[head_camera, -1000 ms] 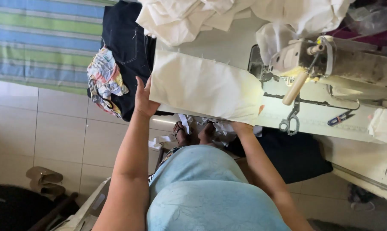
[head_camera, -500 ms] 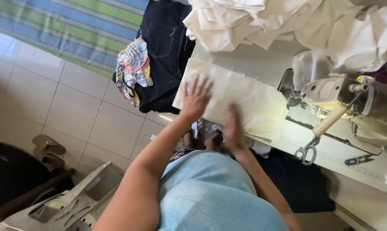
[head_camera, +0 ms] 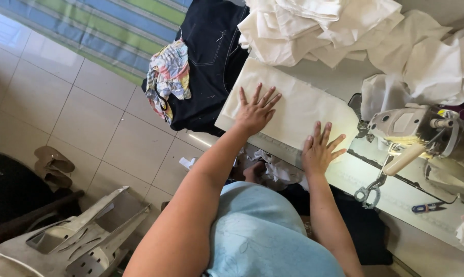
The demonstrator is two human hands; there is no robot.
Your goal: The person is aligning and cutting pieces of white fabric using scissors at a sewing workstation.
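Observation:
A folded cream cloth (head_camera: 293, 105) lies flat on the white sewing table (head_camera: 396, 197). My left hand (head_camera: 256, 110) rests on its left half, palm down with fingers spread. My right hand (head_camera: 320, 149) presses the cloth's near right edge, fingers also spread. Neither hand grips anything. A white sewing machine (head_camera: 421, 128) stands just right of the cloth.
A heap of cream fabric (head_camera: 339, 28) fills the table's far side. Dark garments (head_camera: 209, 61) and a multicoloured cloth (head_camera: 168, 77) hang off the left end. Scissors (head_camera: 368, 192) and a small snipper (head_camera: 428, 207) lie near the machine. A plastic chair (head_camera: 73, 241) stands on the tiled floor.
Both hands came down from the cloth's edges onto its top and now lie flat with fingers spread. The view has shifted right, so the table sits more to the centre.

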